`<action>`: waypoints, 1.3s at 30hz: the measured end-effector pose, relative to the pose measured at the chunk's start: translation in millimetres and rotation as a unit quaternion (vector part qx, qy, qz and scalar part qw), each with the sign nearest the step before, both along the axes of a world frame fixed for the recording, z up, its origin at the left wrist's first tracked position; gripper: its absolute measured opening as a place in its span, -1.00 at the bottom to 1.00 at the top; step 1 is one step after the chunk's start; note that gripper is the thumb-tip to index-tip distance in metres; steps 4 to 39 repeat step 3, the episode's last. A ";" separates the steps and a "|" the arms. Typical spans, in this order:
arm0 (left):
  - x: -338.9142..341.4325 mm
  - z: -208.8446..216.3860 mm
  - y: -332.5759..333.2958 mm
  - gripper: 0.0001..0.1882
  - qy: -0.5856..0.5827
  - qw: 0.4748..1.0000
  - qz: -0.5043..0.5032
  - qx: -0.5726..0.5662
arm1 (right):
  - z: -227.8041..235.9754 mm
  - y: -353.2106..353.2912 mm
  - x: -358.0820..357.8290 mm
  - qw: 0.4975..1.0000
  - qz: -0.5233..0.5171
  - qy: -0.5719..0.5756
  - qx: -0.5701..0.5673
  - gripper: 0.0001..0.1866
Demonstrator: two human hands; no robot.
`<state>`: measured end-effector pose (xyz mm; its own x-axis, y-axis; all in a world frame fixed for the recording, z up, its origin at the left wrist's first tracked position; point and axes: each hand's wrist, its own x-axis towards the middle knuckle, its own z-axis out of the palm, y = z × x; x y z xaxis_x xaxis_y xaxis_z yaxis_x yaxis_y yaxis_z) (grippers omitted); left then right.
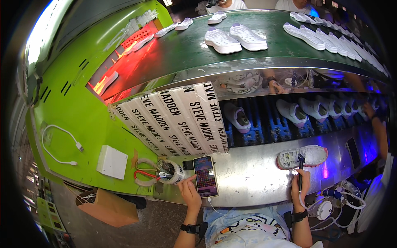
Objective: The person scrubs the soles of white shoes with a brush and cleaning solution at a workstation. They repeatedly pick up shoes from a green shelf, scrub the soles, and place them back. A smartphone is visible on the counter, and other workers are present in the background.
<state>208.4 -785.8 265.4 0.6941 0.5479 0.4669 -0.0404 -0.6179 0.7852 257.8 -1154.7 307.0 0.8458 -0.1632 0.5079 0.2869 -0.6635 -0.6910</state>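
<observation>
My left hand (190, 192) rests at the left edge of a phone (205, 177) with a lit, colourful screen, its fingers stretched out and the forefinger at the glass. The phone lies on the metal bench with a white cable plugged into its lower end. In my right hand (301, 187) is a slim black brush-like tool (300, 162), held upright in closed fingers. Its head is over the inside of a white shoe sole (318, 155) with a reddish edge, lying flat on the bench. Whether the tip touches the sole, I cannot tell.
A printed white box (178, 118) stands upright left of centre. Scissors (147, 174) and a white cup (175, 172) sit beside the phone. Shoes (292, 113) ride a rack conveyor behind; soles (248, 37) lie on the green belt (178, 47). Another person's arm (379, 134) reaches in at right.
</observation>
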 end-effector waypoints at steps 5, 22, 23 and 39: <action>0.0 -3.4 0.8 -0.66 -0.007 1.000 -0.007 -0.016 | 4.5 1.6 -1.4 1.000 0.002 0.004 -0.005 -0.72; 0.0 -3.4 0.8 -0.66 -0.007 1.000 -0.007 -0.016 | 4.5 1.6 -1.4 1.000 0.002 0.004 -0.005 -0.72; 0.0 -3.4 0.8 -0.66 -0.007 1.000 -0.007 -0.016 | 4.5 1.6 -1.4 1.000 0.002 0.004 -0.005 -0.72; 0.0 -3.4 0.8 -0.66 -0.007 1.000 -0.007 -0.016 | 4.5 1.6 -1.4 1.000 0.002 0.004 -0.005 -0.72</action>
